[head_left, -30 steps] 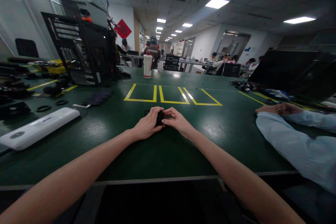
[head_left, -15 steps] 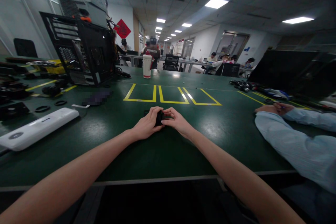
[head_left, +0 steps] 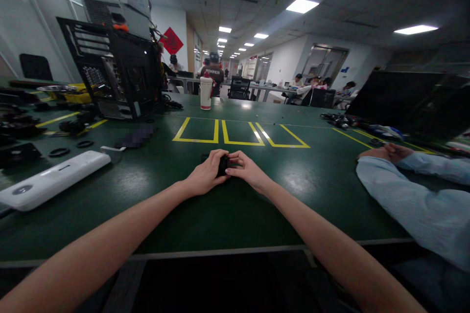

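Between my two hands is a small black object [head_left: 222,166], mostly covered by fingers, so its kind does not show. My left hand [head_left: 207,173] is wrapped over its left side, close to the green tabletop [head_left: 235,215]. The fingertips and thumb of my right hand [head_left: 246,171] pinch its right side. A dark bit of it, or of something behind it, sticks out left of my left fingers. Just beyond my hands lie several yellow tape outlines [head_left: 242,144] on the table.
At left stand a white power strip [head_left: 60,176], black rings [head_left: 85,144] and an open computer case [head_left: 125,68]. A white tumbler [head_left: 206,92] stands at the back. On the right, a co-worker's blue-sleeved arms [head_left: 407,186] rest on the table near a bundle of cables [head_left: 340,120].
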A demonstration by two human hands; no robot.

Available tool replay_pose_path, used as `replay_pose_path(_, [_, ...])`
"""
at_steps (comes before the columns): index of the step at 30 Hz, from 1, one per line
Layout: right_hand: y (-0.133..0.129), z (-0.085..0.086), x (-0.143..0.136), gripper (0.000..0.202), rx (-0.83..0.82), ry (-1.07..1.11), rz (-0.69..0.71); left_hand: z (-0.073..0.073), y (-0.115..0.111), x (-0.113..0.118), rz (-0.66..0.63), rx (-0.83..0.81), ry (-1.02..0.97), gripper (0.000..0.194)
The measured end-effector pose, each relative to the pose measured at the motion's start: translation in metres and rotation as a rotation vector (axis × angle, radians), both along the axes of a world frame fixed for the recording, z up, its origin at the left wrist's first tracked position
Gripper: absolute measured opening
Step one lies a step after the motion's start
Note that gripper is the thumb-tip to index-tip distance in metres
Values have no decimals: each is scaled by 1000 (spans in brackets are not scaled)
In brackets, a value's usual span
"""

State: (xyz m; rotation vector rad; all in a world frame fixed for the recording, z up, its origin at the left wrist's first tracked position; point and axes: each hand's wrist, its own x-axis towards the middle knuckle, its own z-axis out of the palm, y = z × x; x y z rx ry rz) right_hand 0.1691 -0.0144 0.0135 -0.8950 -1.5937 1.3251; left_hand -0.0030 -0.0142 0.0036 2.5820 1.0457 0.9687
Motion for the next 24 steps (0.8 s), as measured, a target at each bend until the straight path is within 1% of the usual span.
replay_pose_path(5, [-1, 0, -2, 23, -26, 67, -19, 0, -1, 1, -3, 8, -3, 59])
replay_pose_path(8, [1, 0, -3, 30, -72, 74, -44, 1, -1, 0, 3, -4, 3, 58])
replay_pose_path(11, [2, 1, -2, 33, -118, 60, -25, 1, -1, 0, 10, -5, 13, 59])
replay_pose_path(14, [0, 2, 0, 35, -37, 46, -4, 1, -1, 1, 17, 0, 27, 59])
replay_pose_path(16, [-1, 2, 1, 35, -15, 55, 6, 1, -1, 1, 21, 1, 33, 59])
replay_pose_path(20, [-1, 1, -1, 25, -65, 90, -13, 1, -1, 1, 17, 8, 34, 58])
replay_pose_path(24, [3, 0, -2, 32, -123, 86, -55, 1, -1, 0, 14, 5, 25, 58])
